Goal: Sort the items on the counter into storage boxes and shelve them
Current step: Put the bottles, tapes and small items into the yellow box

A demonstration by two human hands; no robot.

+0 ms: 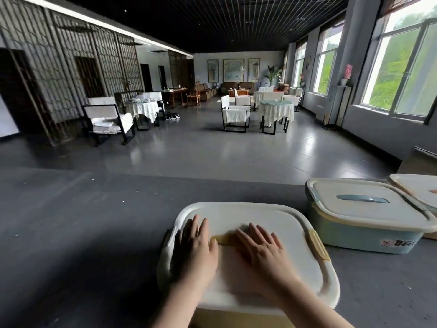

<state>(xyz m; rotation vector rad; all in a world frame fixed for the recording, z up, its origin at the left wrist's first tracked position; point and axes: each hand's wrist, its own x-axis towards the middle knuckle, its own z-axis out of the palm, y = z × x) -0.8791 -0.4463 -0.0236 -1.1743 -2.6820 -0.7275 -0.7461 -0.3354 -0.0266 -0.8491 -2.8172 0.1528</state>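
A yellow storage box with a white lid (290, 233) stands on the dark grey counter (82, 221) right in front of me. My left hand (197, 247) lies flat on the lid's left side, fingers straight. My right hand (262, 250) lies flat on the lid's middle, over its yellow handle (222, 239), which shows between the two hands. A yellow clasp (318, 245) sits on the lid's right edge. To the right stands a closed blue storage box (364, 223) with a cream lid and blue handle. A third box's lid (418, 188) shows at the far right edge.
The counter's far edge runs across the middle of the view. Beyond it lies a large room with a grey floor, white-covered chairs (235, 116) and round tables (275, 110). Windows line the right wall.
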